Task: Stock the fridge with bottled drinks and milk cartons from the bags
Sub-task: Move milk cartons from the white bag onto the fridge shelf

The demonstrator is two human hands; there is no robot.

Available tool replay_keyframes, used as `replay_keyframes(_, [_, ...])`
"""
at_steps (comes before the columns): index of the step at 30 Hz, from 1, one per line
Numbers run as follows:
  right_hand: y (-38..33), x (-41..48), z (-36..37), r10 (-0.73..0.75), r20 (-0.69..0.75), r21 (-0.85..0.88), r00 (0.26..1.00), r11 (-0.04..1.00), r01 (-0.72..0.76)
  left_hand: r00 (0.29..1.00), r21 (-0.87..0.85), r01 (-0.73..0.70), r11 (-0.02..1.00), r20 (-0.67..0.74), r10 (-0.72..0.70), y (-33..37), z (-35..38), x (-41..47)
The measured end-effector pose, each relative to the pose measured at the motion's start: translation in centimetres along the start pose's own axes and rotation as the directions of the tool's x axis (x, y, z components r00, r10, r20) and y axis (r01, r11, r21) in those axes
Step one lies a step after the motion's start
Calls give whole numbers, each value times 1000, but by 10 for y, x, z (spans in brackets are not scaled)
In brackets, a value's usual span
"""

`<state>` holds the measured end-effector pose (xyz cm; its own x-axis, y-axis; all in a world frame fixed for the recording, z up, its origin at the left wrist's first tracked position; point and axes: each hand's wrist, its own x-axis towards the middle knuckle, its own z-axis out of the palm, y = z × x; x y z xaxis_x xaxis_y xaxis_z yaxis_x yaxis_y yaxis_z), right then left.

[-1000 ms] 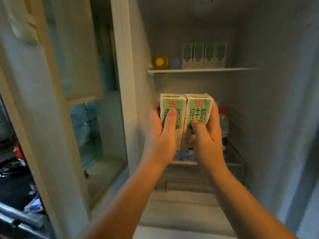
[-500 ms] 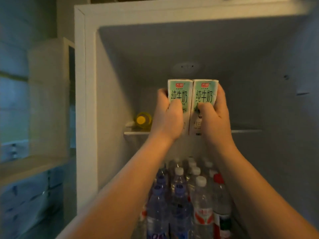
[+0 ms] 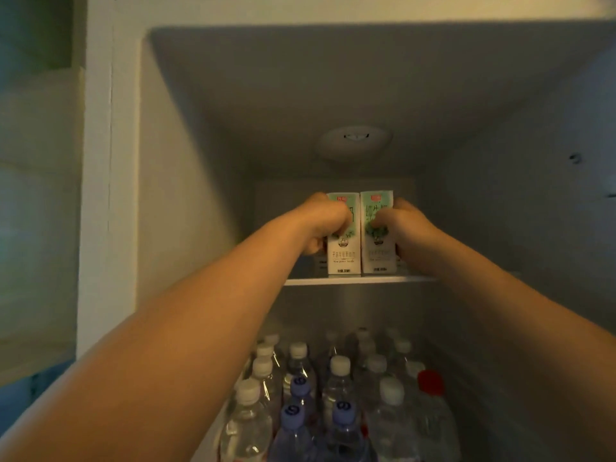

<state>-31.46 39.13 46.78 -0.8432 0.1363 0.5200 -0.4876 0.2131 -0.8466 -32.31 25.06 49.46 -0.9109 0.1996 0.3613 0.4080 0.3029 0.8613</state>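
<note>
Here's the white fridge cavity (image 3: pixel 200 161), wide open, pale walls running back to a round white light fitting (image 3: pixel 355 143) in its ceiling. Down on the lower level is a crowd of clear plastic water bottles (image 3: pixel 340 385), packed shoulder to shoulder, mostly white caps, a few blue ones at the front and one red cap (image 3: pixel 430 381) off to the right. Above them runs the thin white upper shelf (image 3: pixel 333 280), and that's where the action is: both bare arms are stretched up and in. Two green-and-white milk cartons stand upright side by side, touching, their bases down at the shelf's front edge. The left hand (image 3: pixel 325 221) grips the left milk carton (image 3: pixel 344 251), fingers wrapped round its outer side, thumb across the printed face. The right hand (image 3: pixel 403 225) holds the right milk carton (image 3: pixel 378 248) the same way, mirrored. Behind them, slivers of further pale cartons (image 3: pixel 321 261) peep out, too hidden to count.
</note>
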Motion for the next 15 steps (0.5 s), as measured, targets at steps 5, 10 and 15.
replay_keyframes(5, [8,18,-11,81,151,-317,985,948,-29,997,376,-65,924,-17,77,1,-8,21])
replay_keyframes(10, [-2,21,-23,274,206,-761,939,648,-22,992,775,-129,618,97,84,21,-22,32])
replay_keyframes(15, [1,25,-21,294,144,-770,945,633,-79,984,875,-170,454,128,122,23,-16,44])
